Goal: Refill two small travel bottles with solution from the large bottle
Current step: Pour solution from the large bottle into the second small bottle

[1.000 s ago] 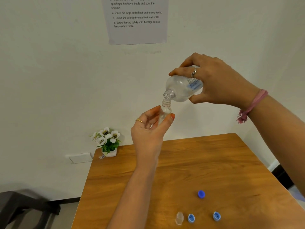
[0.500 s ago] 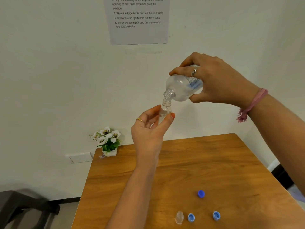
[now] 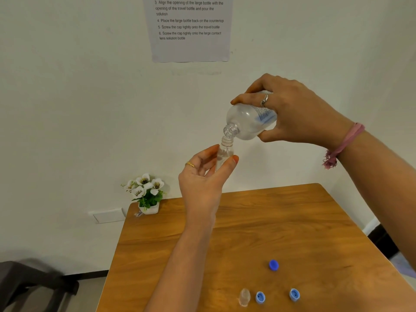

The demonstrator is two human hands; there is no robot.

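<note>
My right hand (image 3: pixel 295 111) grips the large clear bottle (image 3: pixel 247 122), tipped down to the left, its open neck resting over the mouth of a small clear travel bottle (image 3: pixel 225 149). My left hand (image 3: pixel 202 179) holds that small bottle upright between thumb and fingers, high above the table. A second small clear bottle (image 3: pixel 244 297) stands near the table's front edge. Beside it lie two blue caps, one (image 3: pixel 260 297) close to the bottle and one (image 3: pixel 294 294) further right, open side showing. A third blue cap (image 3: pixel 273 265) lies behind them.
The wooden table (image 3: pixel 292 221) meets the white wall. A small white pot of flowers (image 3: pixel 146 194) sits at its back left corner. A paper instruction sheet (image 3: pixel 191 30) hangs on the wall. A dark chair (image 3: pixel 29 284) stands at lower left.
Both hands and the bottles keep nearly the same pose; only a slight shift of the view.
</note>
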